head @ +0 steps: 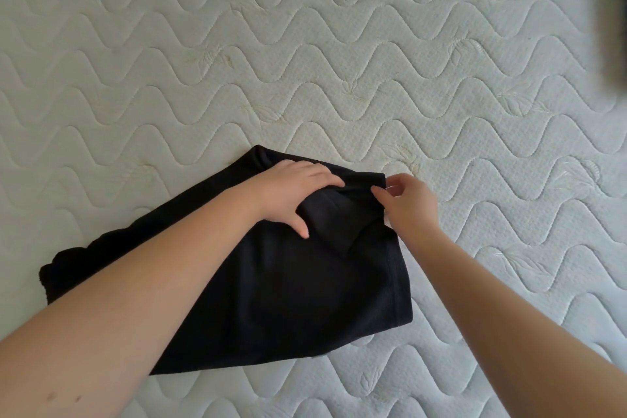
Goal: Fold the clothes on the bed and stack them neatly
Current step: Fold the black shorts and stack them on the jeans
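On the white quilted mattress (339,61) lies a soft, limp black knit garment (271,282), partly folded. Left hand (291,193) presses flat, fingers extended; right hand (407,200) pinches its far right edge. Light, floppy cloth; best held at hems and corners.

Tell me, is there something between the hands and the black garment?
No, nothing visible. The left hand lies directly on the black garment, and the right hand pinches its far right corner.
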A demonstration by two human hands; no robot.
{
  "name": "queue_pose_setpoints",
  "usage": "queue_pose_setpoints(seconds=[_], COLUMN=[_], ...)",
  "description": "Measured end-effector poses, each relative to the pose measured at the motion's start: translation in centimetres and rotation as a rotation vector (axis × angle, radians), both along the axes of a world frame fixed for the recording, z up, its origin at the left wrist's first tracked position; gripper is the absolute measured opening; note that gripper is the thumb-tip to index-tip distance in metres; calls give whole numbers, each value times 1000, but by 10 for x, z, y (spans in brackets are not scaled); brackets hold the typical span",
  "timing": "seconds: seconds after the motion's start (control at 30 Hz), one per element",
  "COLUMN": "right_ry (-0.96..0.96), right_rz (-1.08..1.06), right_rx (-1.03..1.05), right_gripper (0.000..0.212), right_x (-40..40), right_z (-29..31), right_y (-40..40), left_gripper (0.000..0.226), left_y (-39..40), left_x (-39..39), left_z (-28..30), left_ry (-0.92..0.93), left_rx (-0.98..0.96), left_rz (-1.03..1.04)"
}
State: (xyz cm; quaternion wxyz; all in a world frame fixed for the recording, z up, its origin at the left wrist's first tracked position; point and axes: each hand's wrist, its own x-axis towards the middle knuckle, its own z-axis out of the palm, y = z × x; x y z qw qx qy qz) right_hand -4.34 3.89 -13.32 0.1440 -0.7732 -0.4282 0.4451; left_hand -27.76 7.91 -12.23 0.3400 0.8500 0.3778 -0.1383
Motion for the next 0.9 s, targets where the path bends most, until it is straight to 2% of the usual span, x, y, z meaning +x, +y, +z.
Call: queue_pose_setpoints(seconds=[0.07, 0.17, 0.27, 0.33, 0.4, 0.47, 0.5, 0.57, 0.63, 0.77, 0.9], right_ry=[2, -30, 99, 164, 151, 115, 82, 25, -40, -101, -106], right_rz=[-33, -16, 233, 473, 557, 440, 338, 137, 38, 165, 343], right_rx=[7, 120, 268, 305, 296, 256, 219, 123, 14, -174, -300], right_gripper=[8, 25, 45, 48, 53, 67, 67, 49, 35, 51, 52], right_x=[7, 12, 10, 10, 8, 3, 1, 0, 7, 26, 30], right_z=[1, 8, 19, 23, 22, 18, 16, 11, 6, 13, 21], right_y=[-3, -14, -30, -40, -45, -43, -39, -29, -24, -44, -85], left_gripper=[80, 43, 17, 15, 15, 16, 18, 27, 41, 53, 34], left_y=[-5, -10, -6, 2, 14, 23, 27, 33, 36, 40, 40], left_x=[-6, -8, -2, 7, 17, 27, 32, 43, 52, 71, 94], left_z=[-2, -5, -4, 0, 0, -2, -4, -6, -8, -9, -3], left_ry=[-19, -85, -180, -219, -189, -148, -136, -99, -34, 72, 145], left_rx=[93, 227, 161, 36, 24, 88, 123, 160, 109, 23, 18], left_rz=[5, 96, 293, 435, 498, 531, 537, 509, 421, 277, 213])
